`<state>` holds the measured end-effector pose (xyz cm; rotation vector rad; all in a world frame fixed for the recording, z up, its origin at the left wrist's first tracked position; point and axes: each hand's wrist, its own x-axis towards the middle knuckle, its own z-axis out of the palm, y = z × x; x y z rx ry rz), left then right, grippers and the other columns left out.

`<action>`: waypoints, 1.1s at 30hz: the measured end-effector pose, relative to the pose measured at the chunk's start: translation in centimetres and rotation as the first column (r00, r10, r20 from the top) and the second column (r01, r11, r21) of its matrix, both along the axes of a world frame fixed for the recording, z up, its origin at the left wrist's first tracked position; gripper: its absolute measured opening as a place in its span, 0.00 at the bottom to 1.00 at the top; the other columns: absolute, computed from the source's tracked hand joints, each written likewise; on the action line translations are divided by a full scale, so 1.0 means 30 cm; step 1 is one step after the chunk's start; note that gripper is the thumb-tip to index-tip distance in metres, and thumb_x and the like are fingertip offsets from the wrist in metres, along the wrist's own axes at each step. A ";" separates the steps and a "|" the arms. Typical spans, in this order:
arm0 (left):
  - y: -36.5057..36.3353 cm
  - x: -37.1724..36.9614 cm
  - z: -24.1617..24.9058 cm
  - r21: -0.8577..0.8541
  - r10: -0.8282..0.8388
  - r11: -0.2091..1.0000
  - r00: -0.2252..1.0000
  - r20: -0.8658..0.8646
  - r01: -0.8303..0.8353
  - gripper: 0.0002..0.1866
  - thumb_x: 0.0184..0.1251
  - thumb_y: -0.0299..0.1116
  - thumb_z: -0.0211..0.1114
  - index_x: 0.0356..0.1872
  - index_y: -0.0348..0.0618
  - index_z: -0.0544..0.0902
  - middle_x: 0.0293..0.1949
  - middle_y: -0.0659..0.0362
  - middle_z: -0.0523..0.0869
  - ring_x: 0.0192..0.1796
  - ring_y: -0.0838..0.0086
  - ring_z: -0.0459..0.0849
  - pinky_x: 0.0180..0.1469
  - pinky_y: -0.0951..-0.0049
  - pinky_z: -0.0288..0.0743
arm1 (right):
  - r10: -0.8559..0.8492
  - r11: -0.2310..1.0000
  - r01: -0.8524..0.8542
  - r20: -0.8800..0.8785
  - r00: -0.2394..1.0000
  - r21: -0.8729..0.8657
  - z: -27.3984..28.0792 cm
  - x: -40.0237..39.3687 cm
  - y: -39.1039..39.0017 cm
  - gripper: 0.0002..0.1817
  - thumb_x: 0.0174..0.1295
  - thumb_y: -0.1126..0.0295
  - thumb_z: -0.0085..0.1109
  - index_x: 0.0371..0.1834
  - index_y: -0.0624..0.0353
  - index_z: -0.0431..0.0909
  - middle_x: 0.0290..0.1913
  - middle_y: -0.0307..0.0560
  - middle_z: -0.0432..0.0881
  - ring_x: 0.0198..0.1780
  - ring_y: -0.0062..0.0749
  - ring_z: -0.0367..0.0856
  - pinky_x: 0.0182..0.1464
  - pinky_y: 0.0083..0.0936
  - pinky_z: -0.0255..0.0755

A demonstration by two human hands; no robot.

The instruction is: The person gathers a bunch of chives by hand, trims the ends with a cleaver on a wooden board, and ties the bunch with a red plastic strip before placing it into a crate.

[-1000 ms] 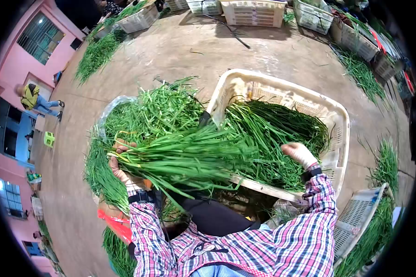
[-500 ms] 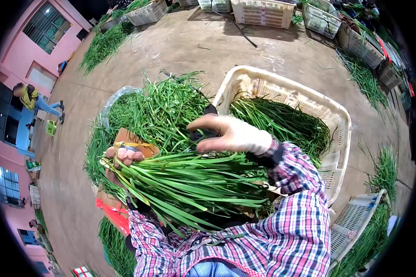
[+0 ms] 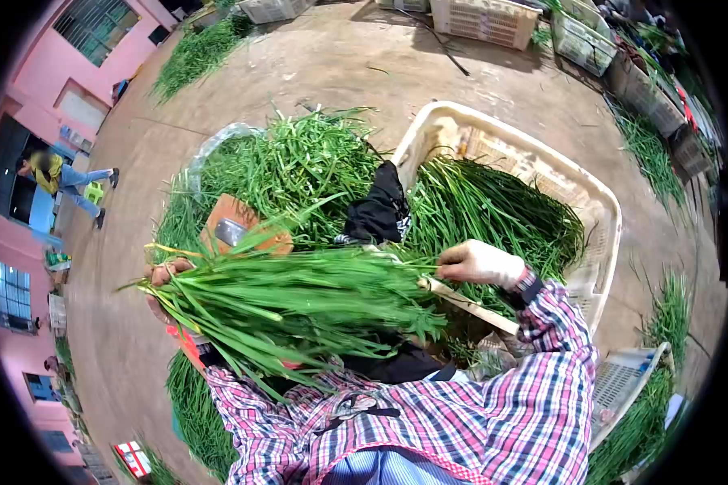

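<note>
A large bunch of long green leafy stalks (image 3: 307,295) stretches across my lap, slightly blurred. My left hand (image 3: 168,283) is closed round its pale root end. At the bunch's leafy tips, my right hand (image 3: 481,264), in a pale glove, pinches a few leaf ends. Behind the bunch rises a loose green heap (image 3: 299,178) partly wrapped in clear plastic. On the heap's near side is an orange-brown piece (image 3: 222,212) with a grey metal part. A black cloth (image 3: 378,206) lies between the heap and a cream crate (image 3: 603,202) holding more stalks (image 3: 501,210).
A wooden bar (image 3: 473,307) juts out below my right hand. More crates (image 3: 485,23) line the far side. Another crate (image 3: 627,392) stands at the lower right beside green stalks. A person (image 3: 65,178) walks at the left near a green stool (image 3: 94,192).
My right hand has moved right and down from above the bunch to its leaf tips. My left hand has shifted left with the bunch. The black cloth is now uncovered. The person has stepped on.
</note>
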<state>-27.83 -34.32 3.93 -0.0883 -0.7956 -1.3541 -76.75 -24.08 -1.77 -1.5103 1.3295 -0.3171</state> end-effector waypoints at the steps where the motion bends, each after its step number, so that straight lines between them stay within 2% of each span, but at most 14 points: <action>1: 0.015 0.041 0.007 0.034 0.035 0.999 0.997 0.073 -0.038 0.17 0.66 0.38 0.64 0.52 0.42 0.76 0.45 0.60 0.79 0.54 0.69 0.76 0.66 0.63 0.69 | -0.063 0.998 0.063 0.006 0.998 -0.004 0.002 -0.021 0.030 0.17 0.65 0.58 0.60 0.45 0.61 0.83 0.33 0.50 0.86 0.33 0.30 0.83 0.39 0.29 0.76; 4: 0.024 0.211 -0.018 0.138 0.346 0.906 0.887 0.306 -0.401 0.23 0.75 0.47 0.50 0.55 0.38 0.79 0.55 0.46 0.82 0.58 0.57 0.80 0.62 0.53 0.75 | -0.272 0.960 0.269 0.029 0.962 0.080 0.014 -0.072 0.110 0.14 0.64 0.61 0.61 0.43 0.62 0.84 0.31 0.42 0.85 0.32 0.22 0.81 0.38 0.22 0.75; 7: 0.025 0.302 -0.029 0.260 0.389 0.862 0.897 0.211 -0.435 0.23 0.71 0.50 0.55 0.52 0.41 0.82 0.53 0.48 0.85 0.55 0.56 0.82 0.59 0.49 0.77 | -0.491 0.868 0.495 0.197 0.849 0.033 -0.009 -0.128 0.185 0.11 0.65 0.68 0.59 0.42 0.65 0.83 0.31 0.40 0.84 0.31 0.21 0.79 0.37 0.19 0.74; 9: 0.046 0.247 0.003 0.459 0.544 0.692 0.820 0.176 -0.558 0.26 0.66 0.51 0.57 0.55 0.43 0.82 0.53 0.50 0.85 0.54 0.54 0.83 0.58 0.46 0.76 | -0.608 0.765 0.644 0.331 0.722 0.003 0.026 -0.124 0.216 0.09 0.66 0.72 0.57 0.42 0.67 0.82 0.29 0.39 0.82 0.30 0.21 0.78 0.36 0.19 0.74; 11: 0.074 0.220 0.045 0.498 0.504 0.702 0.849 0.157 -0.509 0.28 0.63 0.51 0.56 0.57 0.44 0.82 0.54 0.51 0.85 0.55 0.55 0.83 0.56 0.47 0.77 | -0.596 0.715 0.695 0.458 0.659 -0.069 0.023 -0.135 0.224 0.13 0.68 0.67 0.59 0.43 0.67 0.81 0.30 0.39 0.82 0.29 0.21 0.78 0.36 0.20 0.74; 14: 0.071 0.282 0.056 0.579 0.693 0.489 0.694 0.197 -0.653 0.27 0.61 0.50 0.57 0.57 0.44 0.82 0.56 0.51 0.84 0.55 0.55 0.83 0.58 0.46 0.77 | -0.520 0.682 0.721 0.610 0.597 -0.124 0.043 -0.107 0.213 0.16 0.69 0.61 0.59 0.44 0.66 0.82 0.31 0.39 0.82 0.29 0.21 0.79 0.35 0.20 0.74; 17: 0.102 0.415 0.042 0.550 0.614 0.624 0.783 0.094 -0.556 0.30 0.63 0.49 0.54 0.60 0.37 0.78 0.58 0.46 0.81 0.59 0.49 0.80 0.62 0.41 0.73 | -0.463 0.705 0.695 0.652 0.601 -0.140 0.123 0.001 0.190 0.15 0.69 0.63 0.58 0.46 0.64 0.83 0.32 0.40 0.83 0.30 0.21 0.79 0.36 0.20 0.75; 22: 0.157 0.600 0.041 0.509 0.637 0.625 0.764 0.107 -0.593 0.33 0.63 0.46 0.49 0.64 0.31 0.73 0.61 0.39 0.78 0.62 0.44 0.76 0.64 0.36 0.68 | -0.309 0.880 0.466 0.628 0.715 -0.098 0.292 0.243 0.178 0.14 0.68 0.66 0.59 0.47 0.67 0.82 0.37 0.40 0.84 0.36 0.23 0.81 0.42 0.23 0.77; 24: 0.167 0.665 0.050 0.498 0.633 0.660 0.774 0.034 -0.562 0.34 0.61 0.49 0.51 0.66 0.39 0.73 0.62 0.43 0.77 0.65 0.47 0.74 0.68 0.36 0.63 | -0.105 0.968 0.216 0.579 0.809 -0.127 0.288 0.348 0.166 0.13 0.67 0.65 0.61 0.47 0.64 0.83 0.37 0.43 0.86 0.37 0.28 0.84 0.43 0.24 0.77; 26: 0.225 0.636 0.123 0.465 0.575 0.702 0.815 0.077 -0.539 0.35 0.60 0.49 0.52 0.66 0.39 0.73 0.62 0.43 0.78 0.65 0.46 0.74 0.68 0.37 0.64 | 0.294 0.794 -0.111 0.218 0.931 -0.597 0.253 0.454 0.147 0.12 0.65 0.63 0.62 0.44 0.60 0.84 0.36 0.47 0.86 0.36 0.37 0.85 0.41 0.27 0.78; 28: 0.258 0.610 0.175 0.502 0.675 0.597 0.730 0.107 -0.625 0.35 0.59 0.50 0.52 0.65 0.38 0.74 0.61 0.42 0.78 0.64 0.45 0.75 0.67 0.37 0.64 | 0.506 0.537 -0.489 -0.201 0.839 -0.688 0.249 0.565 0.116 0.16 0.61 0.58 0.64 0.47 0.55 0.83 0.35 0.48 0.85 0.36 0.44 0.85 0.40 0.33 0.78; 31: 0.299 0.606 0.213 0.534 0.759 0.487 0.637 0.133 -0.691 0.36 0.58 0.51 0.52 0.64 0.35 0.74 0.60 0.40 0.78 0.63 0.43 0.75 0.65 0.36 0.66 | 0.503 0.305 -0.502 -0.310 0.806 -0.810 0.179 0.706 0.110 0.30 0.56 0.51 0.65 0.60 0.52 0.75 0.49 0.52 0.82 0.48 0.48 0.82 0.49 0.40 0.75; 32: 0.312 0.672 0.174 0.439 0.710 0.596 0.696 0.103 -0.673 0.35 0.59 0.50 0.51 0.63 0.34 0.74 0.59 0.40 0.79 0.62 0.43 0.76 0.64 0.36 0.68 | 0.479 0.271 -0.528 -0.362 0.799 -0.805 0.199 0.743 0.104 0.30 0.58 0.51 0.64 0.61 0.52 0.74 0.56 0.54 0.80 0.54 0.50 0.80 0.54 0.40 0.74; 33: 0.325 0.693 0.174 0.460 0.733 0.558 0.670 0.115 -0.690 0.35 0.59 0.49 0.51 0.63 0.34 0.74 0.59 0.41 0.79 0.61 0.44 0.77 0.63 0.37 0.70 | 0.514 0.341 -0.450 -0.237 0.824 -0.825 0.223 0.755 0.103 0.30 0.59 0.51 0.64 0.62 0.53 0.73 0.56 0.54 0.80 0.55 0.50 0.80 0.55 0.40 0.74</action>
